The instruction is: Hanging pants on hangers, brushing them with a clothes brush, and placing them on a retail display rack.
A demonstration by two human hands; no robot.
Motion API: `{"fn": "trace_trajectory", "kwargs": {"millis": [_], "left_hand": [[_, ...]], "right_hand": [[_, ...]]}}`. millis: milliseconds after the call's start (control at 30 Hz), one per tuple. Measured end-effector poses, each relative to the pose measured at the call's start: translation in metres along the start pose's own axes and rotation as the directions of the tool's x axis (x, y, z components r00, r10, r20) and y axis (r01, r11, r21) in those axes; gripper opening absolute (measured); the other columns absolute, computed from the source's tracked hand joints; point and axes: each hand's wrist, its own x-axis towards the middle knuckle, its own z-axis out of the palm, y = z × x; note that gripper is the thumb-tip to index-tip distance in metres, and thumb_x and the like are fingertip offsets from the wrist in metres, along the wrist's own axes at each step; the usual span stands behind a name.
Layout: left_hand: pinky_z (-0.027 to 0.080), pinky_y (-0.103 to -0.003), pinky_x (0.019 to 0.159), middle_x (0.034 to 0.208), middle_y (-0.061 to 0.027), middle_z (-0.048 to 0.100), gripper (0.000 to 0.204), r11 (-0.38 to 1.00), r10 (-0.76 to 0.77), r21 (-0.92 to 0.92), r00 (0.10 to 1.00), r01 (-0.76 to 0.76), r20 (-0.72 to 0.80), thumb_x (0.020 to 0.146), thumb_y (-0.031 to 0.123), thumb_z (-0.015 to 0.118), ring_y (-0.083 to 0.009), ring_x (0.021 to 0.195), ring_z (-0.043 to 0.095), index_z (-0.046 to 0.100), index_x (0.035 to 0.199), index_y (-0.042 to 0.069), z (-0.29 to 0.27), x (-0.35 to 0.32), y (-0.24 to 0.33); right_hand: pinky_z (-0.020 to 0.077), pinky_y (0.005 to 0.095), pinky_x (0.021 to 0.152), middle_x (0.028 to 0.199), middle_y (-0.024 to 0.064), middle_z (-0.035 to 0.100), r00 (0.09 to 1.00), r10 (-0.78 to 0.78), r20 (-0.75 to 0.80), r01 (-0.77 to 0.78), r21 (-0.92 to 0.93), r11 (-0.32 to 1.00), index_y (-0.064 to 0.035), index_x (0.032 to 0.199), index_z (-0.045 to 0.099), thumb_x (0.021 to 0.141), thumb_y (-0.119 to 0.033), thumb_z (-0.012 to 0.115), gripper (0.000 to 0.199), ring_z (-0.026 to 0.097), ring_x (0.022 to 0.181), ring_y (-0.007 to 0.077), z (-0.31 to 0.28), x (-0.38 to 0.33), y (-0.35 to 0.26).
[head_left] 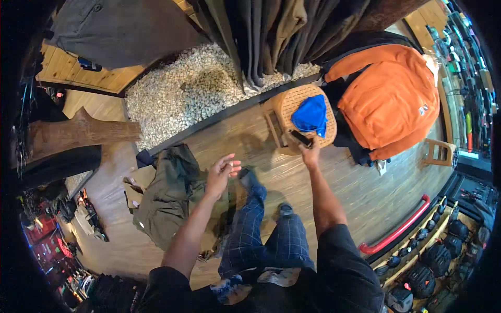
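My right hand (310, 149) is closed around a small black phone-like slab (301, 137), at the near edge of a tan woven-top stool (295, 99). On the stool's top lies a crumpled bright blue cloth item (309, 116), just beyond that hand. My left hand (222, 175) is raised over the floor with its fingers loosely bent and apart, and nothing shows in it. Below and to its left, an olive-green garment (166, 203) lies in a heap, partly behind my left forearm.
An orange sweatshirt (391, 101) is spread out right of the stool. Dark clothes (261, 36) hang over a gravel bed (177, 94) at the far side. A brown wooden trunk (86, 130) juts in from the left. A red tube (396, 229) edges the shelf of black goods at right.
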Motion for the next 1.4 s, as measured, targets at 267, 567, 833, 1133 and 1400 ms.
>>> {"fn": "trace_trajectory", "kwargs": {"millis": [267, 567, 833, 1133, 1400], "left_hand": [[0.052, -0.029, 0.082, 0.113, -0.0113, 0.062, 0.035, 1.0, -0.01, -0.014, 0.998, 0.009, -0.057, 0.1, 0.012, 0.047, -0.0187, 0.098, 0.064, 0.046, 0.133, 0.0, -0.094, 0.042, 0.042], [0.051, -0.031, 0.083, 0.113, -0.0106, 0.062, 0.031, 0.962, 0.268, -0.012, 0.947, -0.275, -0.178, 0.1, 0.016, 0.049, -0.0185, 0.1, 0.063, 0.051, 0.128, 0.002, -0.139, 0.02, 0.133], [0.036, -0.036, 0.106, 0.144, -0.0165, 0.041, 0.06, 0.574, 0.819, 0.523, 0.462, -0.631, -0.341, 0.093, 0.014, 0.059, -0.0251, 0.133, 0.04, 0.032, 0.145, 0.004, -0.211, -0.025, 0.326], [0.037, -0.03, 0.103, 0.139, -0.0151, 0.048, 0.053, 0.542, 0.836, 0.285, 0.54, -0.791, -0.091, 0.096, 0.008, 0.048, -0.0225, 0.13, 0.045, 0.032, 0.147, 0.008, -0.163, -0.004, 0.447], [0.041, -0.027, 0.095, 0.123, -0.0117, 0.06, 0.046, 0.655, 0.75, 0.172, 0.661, -0.736, -0.024, 0.095, 0.005, 0.049, -0.017, 0.108, 0.057, 0.044, 0.14, 0.008, -0.184, 0.021, 0.494]], "right_hand": [[0.0456, 0.0363, 0.087, 0.107, 0.0125, 0.054, 0.97, -0.218, -0.111, 0.118, -0.572, 0.812, -0.0079, 0.112, 0.056, 0.067, 0.002, 0.071, 0.048, 0.055, 0.098, 0.027, 0.001, 0.036, 0.048], [0.0419, 0.0463, 0.097, 0.126, 0.0192, 0.047, 0.981, -0.081, -0.175, -0.091, -0.79, 0.606, -0.0097, 0.128, 0.048, 0.066, -0.019, 0.078, 0.069, 0.047, 0.115, 0.04, 0.035, 0.023, -0.047], [0.0501, 0.0396, 0.075, 0.095, 0.0193, 0.063, 0.718, -0.622, 0.313, 0.695, -0.258, 0.671, -0.0006, 0.107, 0.061, 0.086, -0.018, 0.067, 0.028, 0.062, 0.083, 0.0358, 0.187, -0.011, -0.346], [0.0451, 0.0321, 0.084, 0.094, 0.0097, 0.066, 0.739, -0.501, 0.449, 0.392, 0.318, 0.863, 0.0032, 0.113, 0.062, 0.093, -0.053, 0.052, 0.061, 0.06, 0.087, 0.0191, 0.315, 0.049, -0.671], [0.0475, 0.0322, 0.062, 0.087, 0.0063, 0.064, 0.618, -0.318, 0.719, 0.485, -0.03, 0.874, 0.0011, 0.11, 0.064, 0.087, -0.033, 0.065, 0.041, 0.057, 0.074, 0.0145, 0.368, 0.06, -0.717]]}}
